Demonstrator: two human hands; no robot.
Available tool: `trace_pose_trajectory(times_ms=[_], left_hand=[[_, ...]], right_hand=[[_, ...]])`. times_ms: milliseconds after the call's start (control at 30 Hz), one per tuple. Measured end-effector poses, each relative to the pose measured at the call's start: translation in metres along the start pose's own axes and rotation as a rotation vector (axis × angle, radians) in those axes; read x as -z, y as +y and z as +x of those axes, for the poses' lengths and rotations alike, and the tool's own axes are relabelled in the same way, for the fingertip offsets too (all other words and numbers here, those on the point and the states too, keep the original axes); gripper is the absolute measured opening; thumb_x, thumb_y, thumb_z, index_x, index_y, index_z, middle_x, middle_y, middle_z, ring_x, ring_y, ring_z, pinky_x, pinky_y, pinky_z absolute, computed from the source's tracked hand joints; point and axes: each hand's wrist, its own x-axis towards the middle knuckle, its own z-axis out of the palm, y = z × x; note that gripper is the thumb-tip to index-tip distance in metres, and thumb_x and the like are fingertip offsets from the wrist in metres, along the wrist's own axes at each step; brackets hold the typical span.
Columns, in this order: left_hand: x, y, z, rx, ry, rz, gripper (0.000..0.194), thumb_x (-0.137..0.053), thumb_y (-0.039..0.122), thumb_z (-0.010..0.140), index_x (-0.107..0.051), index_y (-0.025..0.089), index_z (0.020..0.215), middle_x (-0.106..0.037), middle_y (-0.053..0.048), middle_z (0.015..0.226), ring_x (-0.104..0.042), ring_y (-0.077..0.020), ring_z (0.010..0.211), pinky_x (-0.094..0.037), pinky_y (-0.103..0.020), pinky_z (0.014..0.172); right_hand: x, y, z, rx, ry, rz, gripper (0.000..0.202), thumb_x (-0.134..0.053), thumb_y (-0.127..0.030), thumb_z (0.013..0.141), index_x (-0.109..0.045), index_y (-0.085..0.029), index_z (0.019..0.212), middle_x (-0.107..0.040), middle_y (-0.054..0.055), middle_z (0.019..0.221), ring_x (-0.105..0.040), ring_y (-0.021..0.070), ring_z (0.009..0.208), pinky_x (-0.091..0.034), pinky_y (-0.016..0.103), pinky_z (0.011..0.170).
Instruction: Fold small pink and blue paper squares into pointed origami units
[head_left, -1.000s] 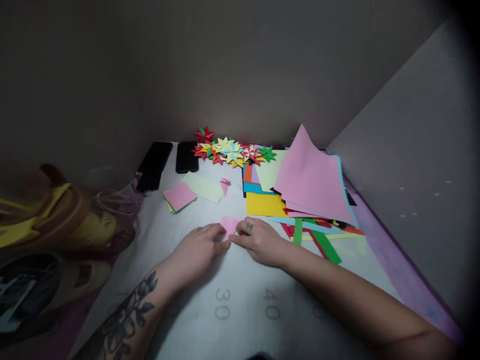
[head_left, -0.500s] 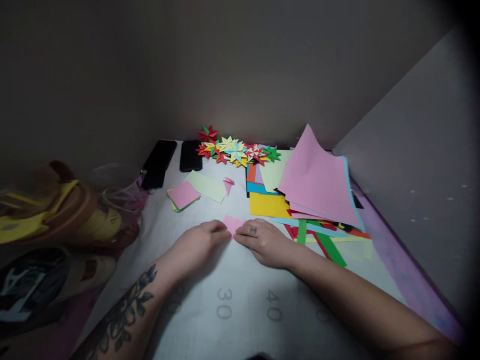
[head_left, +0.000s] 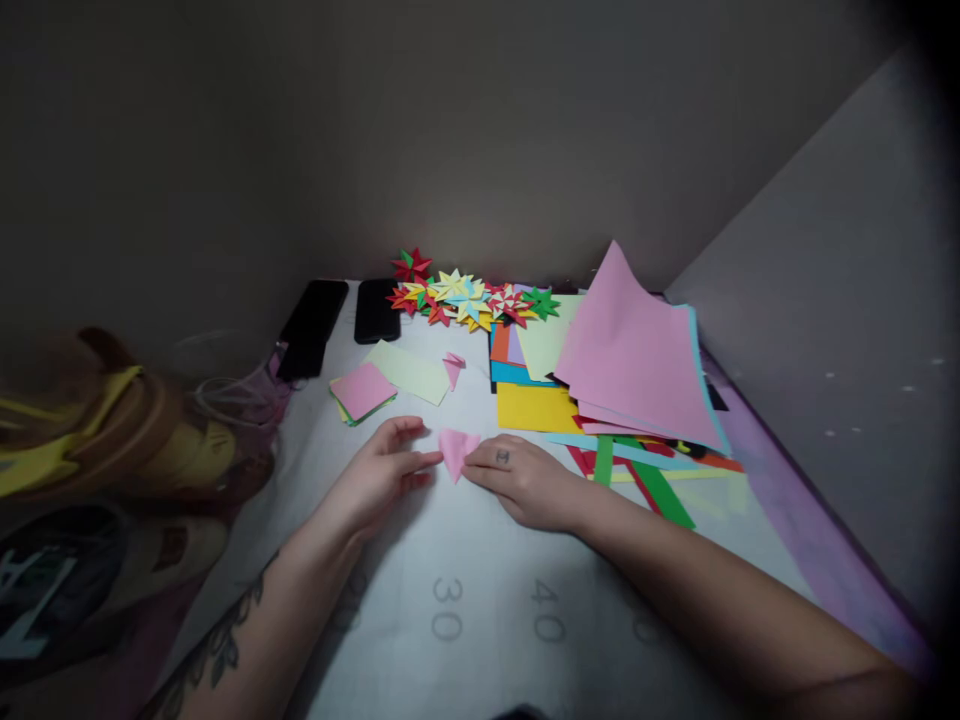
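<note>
A small pink folded paper (head_left: 456, 453) lies on the white table covering, its point toward me. My right hand (head_left: 517, 478) has its fingers closed on the paper's right edge. At the opposite edge, my left hand (head_left: 394, 468) is open, fingers apart, one fingertip at the paper. Beyond them is another small folded pink piece (head_left: 453, 370), beside a pale green paper strip (head_left: 409, 370). A stack of small paper squares (head_left: 363, 390), pink on top, sits to the left of that strip.
Several folded paper stars (head_left: 465, 292) are heaped at the back by the wall. Large pink sheets (head_left: 630, 360) cover coloured paper on the right, with cut green strips (head_left: 664, 495) in front. Two dark phones (head_left: 377, 311) lie back left. Bags (head_left: 142, 430) crowd the left side.
My left hand has opened and drawn back slightly to the left. The pink paper now shows a pointed shape between my hands. My right hand stays nearly in place.
</note>
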Motion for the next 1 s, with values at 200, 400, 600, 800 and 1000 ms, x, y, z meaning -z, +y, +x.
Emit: trace_pose_trajectory(times_ms=[200, 400, 600, 800, 1000], left_hand=[[0.000, 0.002, -0.001, 0.069, -0.057, -0.120, 0.040, -0.057, 0.005, 0.069, -0.045, 0.017, 0.106, -0.044, -0.015, 0.131, -0.068, -0.0197, 0.089, -0.056, -0.028, 0.069], [0.003, 0.009, -0.005, 0.141, -0.083, -0.085, 0.041, -0.056, 0.010, 0.076, -0.042, 0.018, 0.114, -0.039, -0.017, 0.138, -0.070, -0.0238, 0.085, -0.054, -0.023, 0.049], [0.006, 0.009, -0.002, 0.204, -0.104, -0.074, 0.039, -0.059, 0.016, 0.078, -0.044, 0.018, 0.115, -0.042, -0.017, 0.136, -0.069, -0.0198, 0.081, -0.050, -0.019, 0.044], [0.003, -0.005, 0.005, 0.062, -0.119, 0.183, 0.049, -0.051, 0.014, 0.078, -0.038, 0.018, 0.124, -0.054, -0.013, 0.117, -0.061, -0.0091, 0.061, -0.040, -0.016, 0.039], [0.011, -0.020, 0.017, -0.624, -0.191, 0.903, 0.035, -0.046, 0.013, 0.083, -0.060, 0.022, 0.113, -0.066, -0.006, 0.102, -0.061, -0.0164, 0.089, -0.048, -0.030, 0.079]], right_hand=[[0.000, 0.002, 0.001, 0.008, -0.006, 0.001, 0.039, -0.046, -0.004, 0.080, -0.059, -0.015, 0.114, -0.066, 0.011, 0.108, -0.057, 0.0207, 0.100, -0.046, 0.040, 0.087], [0.002, 0.001, 0.002, 0.006, -0.023, -0.001, 0.038, -0.047, -0.003, 0.079, -0.059, -0.014, 0.113, -0.066, 0.010, 0.110, -0.056, 0.0206, 0.102, -0.046, 0.040, 0.088], [0.001, 0.002, 0.002, -0.004, -0.028, 0.002, 0.038, -0.046, -0.004, 0.079, -0.060, -0.016, 0.113, -0.067, 0.010, 0.108, -0.057, 0.0201, 0.103, -0.045, 0.039, 0.087], [0.001, 0.003, 0.002, 0.000, -0.024, 0.012, 0.039, -0.046, -0.004, 0.080, -0.059, -0.016, 0.115, -0.067, 0.010, 0.107, -0.057, 0.0206, 0.100, -0.044, 0.040, 0.087], [0.001, 0.005, 0.002, -0.014, -0.064, 0.003, 0.039, -0.047, -0.005, 0.084, -0.055, -0.016, 0.120, -0.064, 0.011, 0.114, -0.053, 0.0195, 0.109, -0.044, 0.038, 0.089]])
